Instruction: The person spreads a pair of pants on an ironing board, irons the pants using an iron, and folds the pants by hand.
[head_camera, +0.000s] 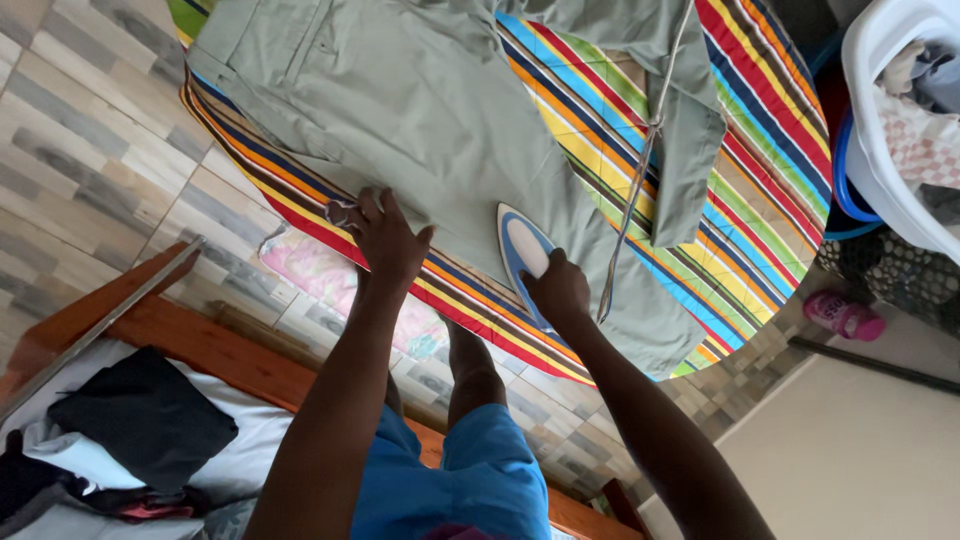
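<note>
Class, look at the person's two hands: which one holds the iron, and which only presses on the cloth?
The right hand holds the blue-and-white iron. The left hand lies flat on the grey-green garment, holding nothing.

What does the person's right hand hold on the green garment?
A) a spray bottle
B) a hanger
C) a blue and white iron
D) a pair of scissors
C: the right hand has its grip on a blue and white iron resting on the green garment, while the left hand presses the cloth flat.
</note>
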